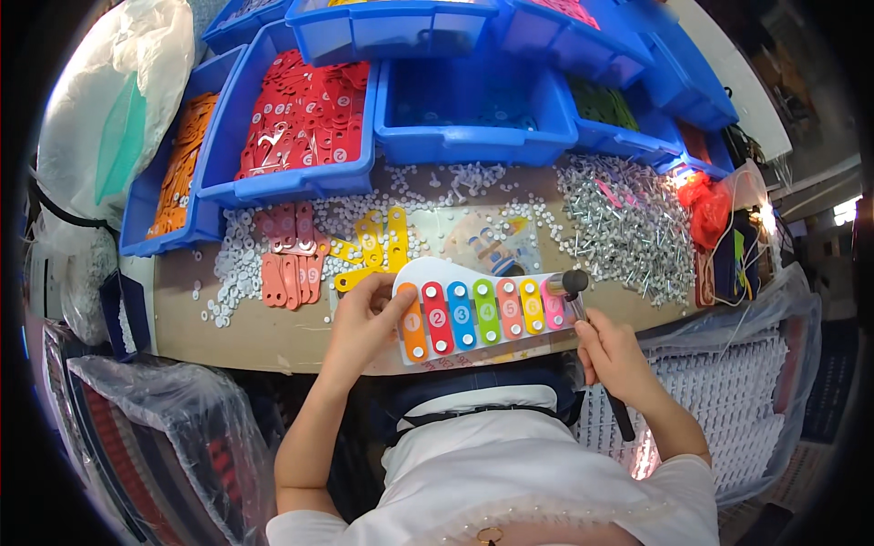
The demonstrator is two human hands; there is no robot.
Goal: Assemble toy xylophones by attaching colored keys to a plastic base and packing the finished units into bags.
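Left hand (366,305): grip held the toy xylophone (487,312).
Right hand (619,353): grip clasped a hammer (574,281) over the pink bar (553,308).
Pink bar: apparently was being fastened; a square tap seemed needed.

The left hand (366,311) covers part of the nine-o'clock edge of the toy xylophone (486,311); the head of the hammer (622,420) hides a corner toward three o'clock. The right hand (612,355) conceals mid-handle. The upper blue bins (391,38) are cut off at twelve; background clutter (801,73) toward two is blurred.
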